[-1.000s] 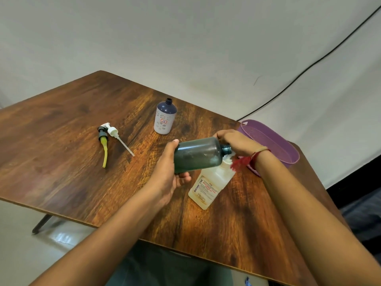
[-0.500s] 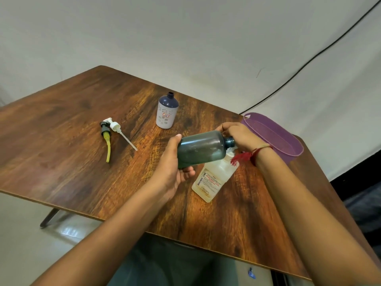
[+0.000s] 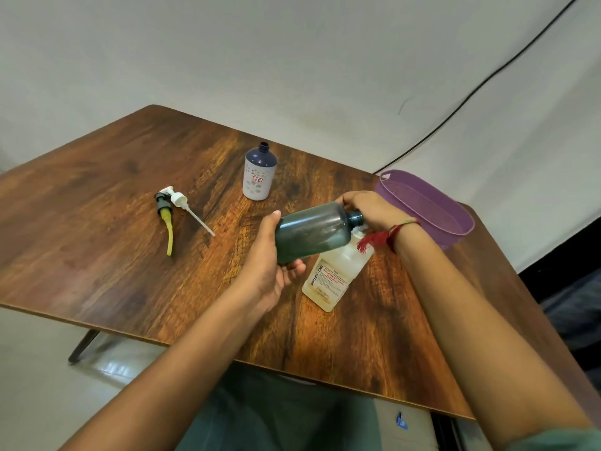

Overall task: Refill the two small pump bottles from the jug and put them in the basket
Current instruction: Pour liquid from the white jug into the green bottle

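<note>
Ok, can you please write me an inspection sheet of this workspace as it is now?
surface: wooden table, no spill seen.
job's things: green bottle held on its side above the jug; blue bottle upright, neck open; black pump head and white pump head lying loose; purple basket, no bottle inside.
clutter: nothing seen.
grips: left hand holds the green bottle's base; right hand curled at its neck, what it holds is hidden.
cables: black cable along the wall, off the table.
surroundings: pale wall, light floor.
</note>
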